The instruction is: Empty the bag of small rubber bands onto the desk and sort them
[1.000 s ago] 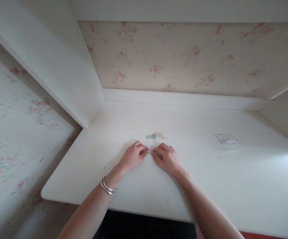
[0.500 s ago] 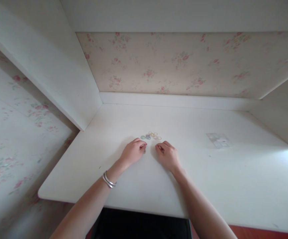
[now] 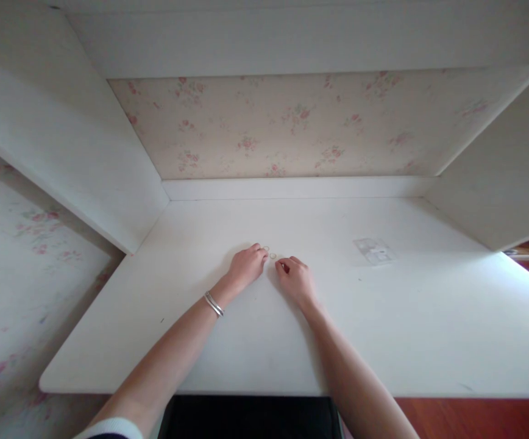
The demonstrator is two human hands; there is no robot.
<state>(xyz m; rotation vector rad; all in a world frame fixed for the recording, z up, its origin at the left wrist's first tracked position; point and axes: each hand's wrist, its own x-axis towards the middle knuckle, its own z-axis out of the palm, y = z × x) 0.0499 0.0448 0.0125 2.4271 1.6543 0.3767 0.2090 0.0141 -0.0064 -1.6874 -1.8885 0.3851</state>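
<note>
My left hand [image 3: 248, 264] reaches over a small group of thin, coloured rings on the white desk. Its fingers are drawn together and hide most of the group. A yellowish ring [image 3: 272, 256] and a pale ring [image 3: 266, 249] show just past the fingertips. Close by on the right, my right hand [image 3: 295, 280] rests low over the desk, thumb and fingers curled into a pinch. Whatever either hand may grip is too small or hidden to make out. Two silver bangles [image 3: 214, 303] circle my left wrist.
A clear plastic packet [image 3: 375, 251] lies on the desk [image 3: 255, 341] to the right. White panels rise at the left [image 3: 77, 146] and right [image 3: 488, 164], with a low ledge [image 3: 292, 186] along the back. Something black [image 3: 250, 417] is below the front edge.
My left hand has moved forward over the rings, covering most that showed before. My right hand stays curled beside it. The view has turned a little to the right.
</note>
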